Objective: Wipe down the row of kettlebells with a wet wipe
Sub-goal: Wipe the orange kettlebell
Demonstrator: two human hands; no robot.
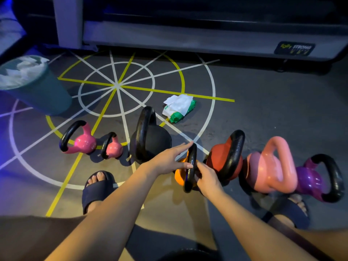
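Several kettlebells stand in a row on the gym floor: a pink one (82, 142), a small pink one (114, 147), a large black one (150, 140), an orange one (179, 178) with a black handle, a red one (220, 157), a salmon one (267, 172) and a purple one (308, 178). My right hand (207, 178) curls around the lower part of the orange kettlebell's handle. My left hand (165, 161) reaches over the handle's top with fingers stretched out and the thumb resting on it. I see no wipe in either hand. A green and white wet wipe pack (178, 108) lies open on the floor behind the row.
A teal bin (37, 87) holding crumpled white wipes stands at the left. A grey machine base (188, 36) runs along the back. My feet in dark sandals (98, 187) sit just in front of the row. White and yellow lines mark the floor.
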